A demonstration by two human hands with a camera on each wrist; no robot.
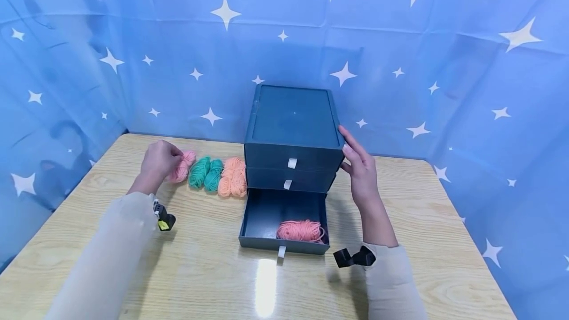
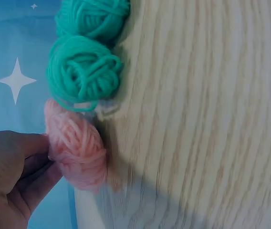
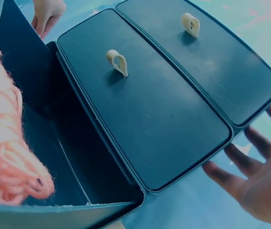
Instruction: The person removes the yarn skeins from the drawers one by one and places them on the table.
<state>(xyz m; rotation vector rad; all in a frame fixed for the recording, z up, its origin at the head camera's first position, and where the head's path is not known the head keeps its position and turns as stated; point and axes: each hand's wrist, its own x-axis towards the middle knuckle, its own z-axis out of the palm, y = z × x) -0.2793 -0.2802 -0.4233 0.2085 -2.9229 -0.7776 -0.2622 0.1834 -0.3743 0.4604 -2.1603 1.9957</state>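
At the left end of a row of yarn, my left hand (image 1: 161, 159) pinches a pink yarn skein (image 1: 182, 168) between thumb and fingers; the left wrist view shows the fingertips at the skein's edge. Two green yarn skeins (image 2: 84, 71) lie right beside it, followed by peach yarn skeins (image 1: 232, 178). My right hand (image 1: 362, 174) rests against the right side of a dark blue drawer box (image 1: 293, 117), its fingers extended along the edge. The box's bottom drawer (image 1: 262, 211) is pulled out, with a pink yarn skein (image 1: 300, 231) lying at its front right.
Two upper drawers are closed, each with a small pale pull loop (image 1: 292, 163). The wooden table (image 1: 200, 260) carries the box near its back edge, against a blue curtain (image 1: 178, 38) with white stars. Each wrist wears a small dark camera.
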